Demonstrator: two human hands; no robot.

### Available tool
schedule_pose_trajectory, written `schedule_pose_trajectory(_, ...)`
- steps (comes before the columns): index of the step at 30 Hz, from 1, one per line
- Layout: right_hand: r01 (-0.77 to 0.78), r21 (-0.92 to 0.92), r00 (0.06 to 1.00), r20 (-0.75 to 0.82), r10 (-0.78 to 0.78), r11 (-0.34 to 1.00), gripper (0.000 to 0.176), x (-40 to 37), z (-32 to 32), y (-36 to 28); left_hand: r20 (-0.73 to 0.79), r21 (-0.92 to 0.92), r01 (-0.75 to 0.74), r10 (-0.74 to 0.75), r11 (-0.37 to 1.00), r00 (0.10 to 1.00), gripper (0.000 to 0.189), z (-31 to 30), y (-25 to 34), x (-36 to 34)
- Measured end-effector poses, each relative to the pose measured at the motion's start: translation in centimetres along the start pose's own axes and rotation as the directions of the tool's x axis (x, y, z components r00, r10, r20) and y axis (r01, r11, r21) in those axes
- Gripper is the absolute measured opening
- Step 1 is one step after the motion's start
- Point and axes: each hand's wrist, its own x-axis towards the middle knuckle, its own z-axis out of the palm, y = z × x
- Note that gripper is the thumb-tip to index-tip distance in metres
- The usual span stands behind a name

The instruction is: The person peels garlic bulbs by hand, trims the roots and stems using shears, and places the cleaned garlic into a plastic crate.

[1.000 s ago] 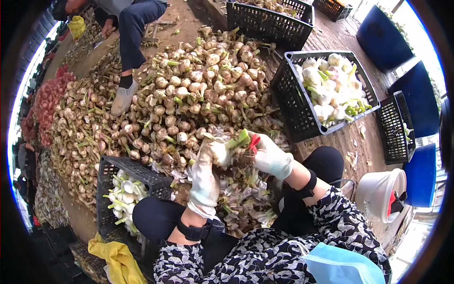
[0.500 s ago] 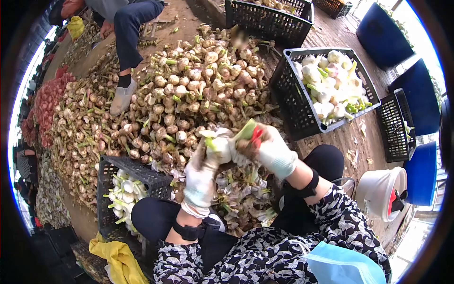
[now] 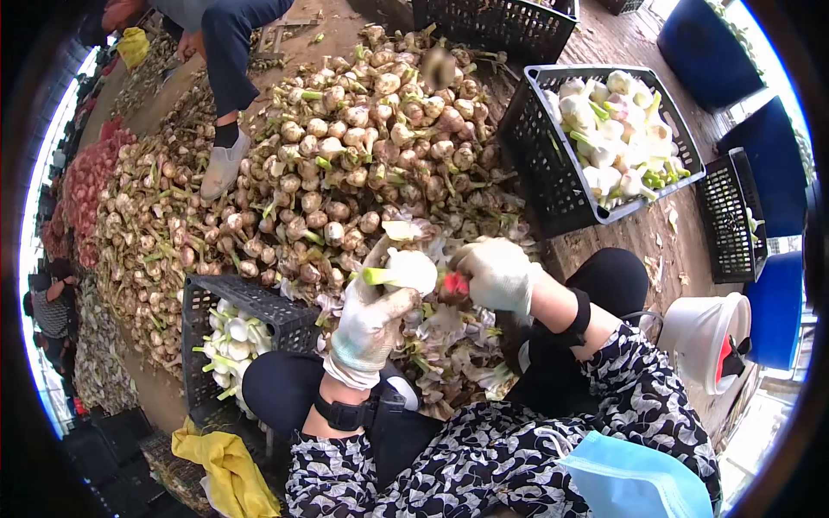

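Observation:
My left hand (image 3: 363, 324), in a whitish work glove, is closed around a peeled white garlic bulb (image 3: 413, 271) whose short green stem points left. Just right of it, my gloved right hand (image 3: 496, 273) is closed on a small red-handled tool (image 3: 456, 283); its working end cannot be made out. The hands are apart, with the bulb nearer the left palm. Stripped garlic skins (image 3: 449, 354) lie beneath both hands, between my knees. Beyond them spreads a big heap of unpeeled garlic (image 3: 345, 138) with brownish skins and cut stems.
A black crate (image 3: 553, 168) of cleaned garlic stands at right, another crate (image 3: 250, 298) by my left knee. A white bucket (image 3: 691, 341), blue tubs (image 3: 760, 164) and a yellow cloth (image 3: 229, 470) are around me. Another person's shoe (image 3: 226, 166) rests on the heap.
My right hand has drawn slightly right and turned over, and the green stem piece by it is no longer seen. The bulb in my left hand now shows whole and white.

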Motion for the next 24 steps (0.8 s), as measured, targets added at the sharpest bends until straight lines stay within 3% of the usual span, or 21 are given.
schedule_pose_trajectory(2, -0.234, -0.112, 0.972, -0.061, 0.229, 0.966, 0.029, -0.2, -1.8, -0.8, -0.008, 0.081, -0.01, 0.011, 0.997, 1.0, 0.066, -0.1, 0.3, 0.1)
schedule_pose_trajectory(3, -0.147, 0.077, 0.977, -0.142, 0.157, 0.986, 0.038, 0.0, -2.4, -0.8, -0.008, 0.081, -0.007, 0.008, 0.997, 1.0, 0.066, -0.2, 0.3, 0.2)
schedule_pose_trajectory(4, -0.291, 0.316, 0.946, -0.045, 0.32, 0.903, 0.043, 0.0, -3.4, -2.2, 0.016, 0.166, -0.019, 0.016, 0.986, 1.0, 0.066, -0.3, 0.2, 0.4)
schedule_pose_trajectory(6, 0.153, 0.627, 0.933, -0.347, 0.098, 0.764, 0.049, 1.3, -1.5, -1.4, 0.044, 0.25, -0.028, 0.017, 0.968, 0.999, 0.066, -0.2, -0.2, 0.6)
schedule_pose_trajectory(8, -0.162, 0.802, 0.973, 0.034, 0.227, 0.575, 0.045, 1.1, -1.8, -1.9, -0.056, 0.373, -0.035, 0.06, 0.927, 0.997, 0.063, 0.1, -0.8, 0.5)
schedule_pose_trajectory(9, 0.006, 0.591, 0.971, -0.195, 0.135, 0.807, 0.033, 0.8, -1.4, -2.6, -0.054, 0.373, -0.032, 0.056, 0.927, 0.997, 0.063, 0.0, -0.9, 0.5)
schedule_pose_trajectory(10, 0.006, 0.591, 0.971, -0.196, 0.136, 0.806, 0.033, 0.7, -2.2, -2.7, -0.023, 0.293, -0.018, 0.026, 0.956, 0.999, 0.061, -0.3, -0.9, 0.6)
schedule_pose_trajectory(12, -0.246, 0.741, 0.947, 0.046, 0.317, 0.625, 0.025, 0.6, -4.2, -3.0, 0.049, 0.134, 0.021, -0.027, 0.991, 0.998, 0.057, -0.6, -0.6, 0.7)
schedule_pose_trajectory(13, -0.16, 0.865, 0.938, -0.017, 0.347, 0.476, 0.024, 0.9, -3.4, -2.5, -0.036, 0.146, 0.009, -0.004, 0.989, 0.999, 0.056, 0.2, -0.4, 0.6)
schedule_pose_trajectory(14, -0.156, 0.864, 0.938, -0.022, 0.346, 0.479, 0.024, 0.8, -3.5, -2.7, -0.032, 0.147, 0.005, -0.001, 0.989, 0.999, 0.056, 0.4, -0.3, 0.7)
schedule_pose_trajectory(16, -0.21, 0.817, 0.926, -0.01, 0.378, 0.537, 0.025, 0.5, -3.9, -3.6, -0.083, 0.266, -0.059, 0.084, 0.962, 0.993, 0.055, 0.5, -0.4, 0.8)
schedule_pose_trajectory(17, -0.146, 0.705, 0.958, -0.075, 0.278, 0.694, 0.028, 0.4, -2.6, -2.9, -0.074, 0.341, -0.105, 0.138, 0.934, 0.988, 0.056, 0.3, -0.7, 0.8)
schedule_pose_trajectory(18, 0.016, 0.422, 0.935, -0.327, 0.136, 0.906, 0.023, -0.3, -2.5, -3.9, -0.079, 0.341, -0.101, 0.135, 0.935, 0.988, 0.056, 0.1, -0.7, 0.8)
schedule_pose_trajectory(20, -0.127, 0.433, 0.969, -0.139, 0.206, 0.892, 0.018, -0.1, -3.7, -3.8, -0.036, 0.257, -0.026, 0.036, 0.966, 0.999, 0.058, -0.1, -0.5, 0.7)
schedule_pose_trajectory(21, -0.067, 0.439, 0.939, -0.276, 0.205, 0.896, 0.018, 0.1, -3.0, -3.1, 0.008, 0.18, -0.01, 0.009, 0.984, 1.0, 0.059, 0.2, -0.3, 0.6)
schedule_pose_trajectory(22, -0.17, 0.365, 0.941, -0.217, 0.261, 0.915, 0.021, 0.3, -3.3, -2.5, 0.019, 0.207, -0.048, 0.045, 0.977, 0.999, 0.058, 0.5, -0.5, 0.4)
schedule_pose_trajectory(24, -0.115, 0.396, 0.936, -0.263, 0.232, 0.911, 0.02, 0.4, -2.5, -1.7, -0.016, 0.188, -0.035, 0.038, 0.982, 0.999, 0.056, 0.3, -0.6, 0.9)
